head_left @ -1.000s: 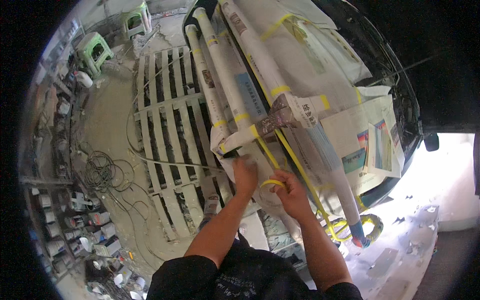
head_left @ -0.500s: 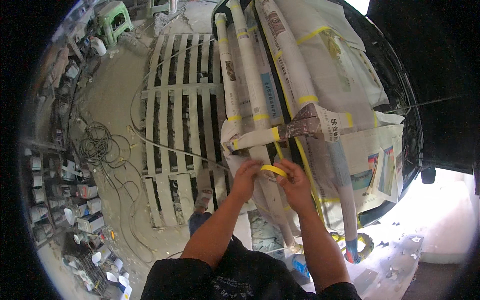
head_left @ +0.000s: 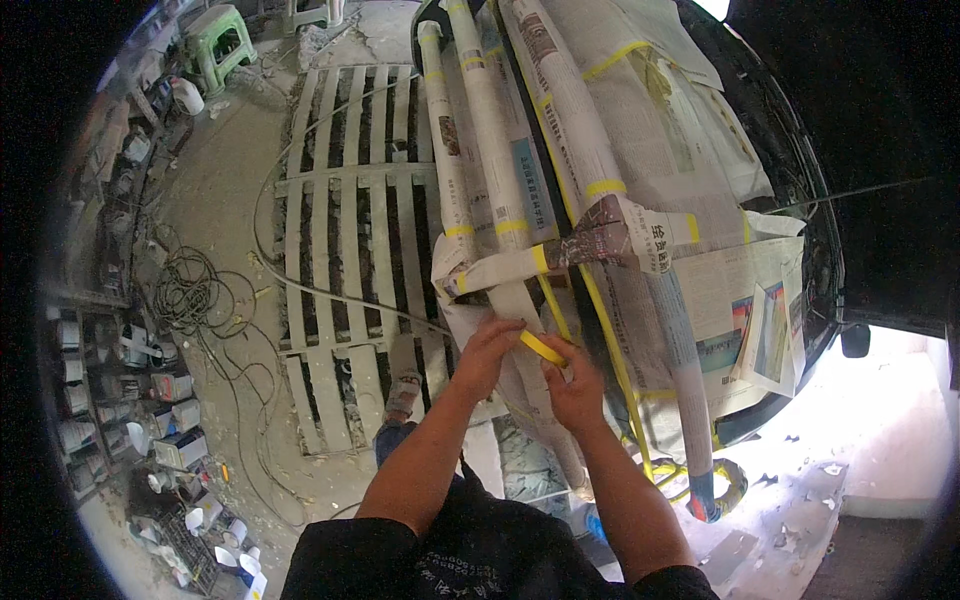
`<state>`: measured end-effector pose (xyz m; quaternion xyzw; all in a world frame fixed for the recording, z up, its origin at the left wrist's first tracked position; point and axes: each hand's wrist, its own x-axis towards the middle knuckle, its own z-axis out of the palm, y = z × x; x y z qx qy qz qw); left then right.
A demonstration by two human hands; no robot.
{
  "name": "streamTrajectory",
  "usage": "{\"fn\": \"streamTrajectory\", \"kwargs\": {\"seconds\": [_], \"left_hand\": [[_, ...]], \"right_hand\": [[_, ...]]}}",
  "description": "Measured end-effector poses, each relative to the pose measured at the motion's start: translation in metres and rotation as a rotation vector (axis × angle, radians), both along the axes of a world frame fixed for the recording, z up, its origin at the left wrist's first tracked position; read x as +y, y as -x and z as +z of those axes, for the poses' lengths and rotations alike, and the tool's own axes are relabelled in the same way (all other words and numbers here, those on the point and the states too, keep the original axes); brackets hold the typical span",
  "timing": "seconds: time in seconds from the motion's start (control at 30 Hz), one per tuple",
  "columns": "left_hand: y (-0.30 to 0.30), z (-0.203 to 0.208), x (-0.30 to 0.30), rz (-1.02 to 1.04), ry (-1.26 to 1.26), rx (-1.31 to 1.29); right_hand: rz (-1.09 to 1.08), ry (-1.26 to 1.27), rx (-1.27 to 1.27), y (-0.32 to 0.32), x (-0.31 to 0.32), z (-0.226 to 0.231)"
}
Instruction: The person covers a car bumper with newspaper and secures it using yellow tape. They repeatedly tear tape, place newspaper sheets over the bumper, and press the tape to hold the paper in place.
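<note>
A roll of yellow masking tape (head_left: pixel 543 348) is held edge-up between my two hands, over a newspaper-wrapped tube. My left hand (head_left: pixel 487 352) pinches the roll's upper left end with its fingertips. At the lower right end, my right hand (head_left: pixel 576 388) grips it between thumb and fingers. Just beyond the hands, a paper-wrapped crosspiece (head_left: pixel 505 270) joins the long wrapped tubes (head_left: pixel 497 150), which have yellow tape bands around them. Whether a strip of tape is pulled loose cannot be made out.
Newspaper sheets (head_left: pixel 690 330) cover a large dark-edged body on the right. A slatted pallet-like platform (head_left: pixel 345 220) lies on the left, with a hose across it. Farther left are coiled cable (head_left: pixel 190 290), a green stool (head_left: pixel 217 48) and shelves with several cans (head_left: pixel 180 450).
The tape roll has turned from showing its round side to nearly edge-on. My right hand has shifted slightly down and left, and the view has moved a little.
</note>
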<state>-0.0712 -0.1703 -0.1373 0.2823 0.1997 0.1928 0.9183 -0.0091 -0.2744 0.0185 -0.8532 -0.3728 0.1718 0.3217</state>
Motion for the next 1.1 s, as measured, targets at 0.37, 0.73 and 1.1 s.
{"fn": "streamTrajectory", "kwargs": {"seconds": [0.37,0.73,1.1], "left_hand": [[-0.018,0.010,0.000,0.165,0.153,0.255],[-0.012,0.034,0.018,-0.116,-0.115,0.666],[0.080,0.101,-0.026,-0.686,-0.761,0.539]], "right_hand": [[0.065,0.038,-0.178,0.012,-0.022,0.000],[-0.158,0.084,0.075,0.044,-0.086,0.037],[-0.662,-0.166,0.111,0.117,-0.223,0.050]]}}
